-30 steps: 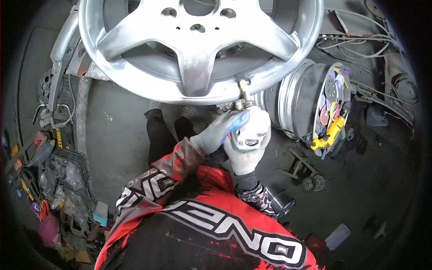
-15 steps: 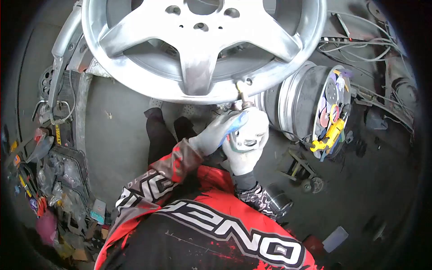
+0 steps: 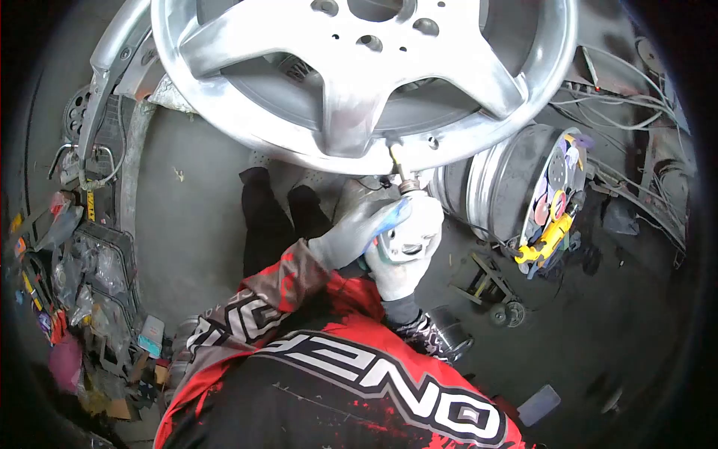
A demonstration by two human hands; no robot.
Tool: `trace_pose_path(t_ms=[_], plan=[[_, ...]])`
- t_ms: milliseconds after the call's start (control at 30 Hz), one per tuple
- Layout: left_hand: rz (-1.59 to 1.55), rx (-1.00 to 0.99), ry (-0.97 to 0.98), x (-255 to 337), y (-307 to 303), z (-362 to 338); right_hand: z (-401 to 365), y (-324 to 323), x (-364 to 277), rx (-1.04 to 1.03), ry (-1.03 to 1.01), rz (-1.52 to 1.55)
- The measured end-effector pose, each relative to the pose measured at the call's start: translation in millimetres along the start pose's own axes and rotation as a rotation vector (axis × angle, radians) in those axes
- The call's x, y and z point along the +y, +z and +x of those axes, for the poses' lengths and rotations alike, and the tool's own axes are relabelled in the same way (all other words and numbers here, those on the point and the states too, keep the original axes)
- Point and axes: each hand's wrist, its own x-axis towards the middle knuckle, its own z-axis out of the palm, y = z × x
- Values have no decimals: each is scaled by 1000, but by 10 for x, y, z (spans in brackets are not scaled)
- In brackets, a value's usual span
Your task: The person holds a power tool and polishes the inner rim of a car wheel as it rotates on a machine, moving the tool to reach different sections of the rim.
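shifting along the wheel's lip, the yellowish tip [image 3: 396, 155] of the pale power tool [image 3: 407, 230] is now sitting closer to the bottom spoke [image 3: 351, 127], while a second ago it was working right beside the small hole [image 3: 433, 142]; that hole is now lying clear of it, to the right. the large wheel [image 3: 273, 135] is appearing lower and further right in view than before. both gloved hands are keeping their hold: the left hand [image 3: 348, 236] is curling partly closed on the tool's left side, its blue-patched thumb lying along the body, and the right hand [image 3: 400, 278] is cupping it from below and the right, its fingers mostly hidden.

to the right, a second wheel [image 3: 516, 176] is serving as a holder, its face bearing a grey perforated disc [image 3: 556, 169], coloured pads and a yellow power tool [image 3: 544, 241]. on the left, dark frames [image 3: 129, 254] are holding clear plastic bags [image 3: 109, 271], whose contents are too blurred to tell.

the large wheel is filling the top of the view, in front of the person; it is shining bright silver over its lip and spokes, with a duller, brownish-grey patch showing on the bottom spoke.
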Motion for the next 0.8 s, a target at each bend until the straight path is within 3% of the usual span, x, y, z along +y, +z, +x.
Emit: trace_pose_path(t_ms=[33,100,133,167,233,267,367,400,500,633,667,800], plan=[[-3,4,0,-8,13,-46,-13,8,23,-4,1,-1],[-143,68,96,-24,41,-113,-22,19,-9,-20,-247,-400],[-255,-21,0,-52,-17,-60,-53,5,-65,16,-154,-168],[-258,-21,1,-203,-62,46,-31,-25,-83,15,-155,-171],[-50,-66,144,-547,-76,307,19,-125,-106,103,-44,-46],[-76,-170,41,-54,20,278,66,-110,-231,107,152,234],[-38,-92,152,-435,-45,338,46,-98,-178,116,110,188],[-209,-136,59,-73,26,214,28,-104,-128,92,20,-28],[-287,-125,45,-94,-50,17,-48,-6,32,68,-74,-150],[-261,-104,111,-103,34,80,-67,-103,-44,97,-66,-97],[-155,-113,135,-97,30,155,-50,-108,-90,124,29,-40],[-144,-173,26,-58,37,262,-11,-163,64,193,-117,-214]])
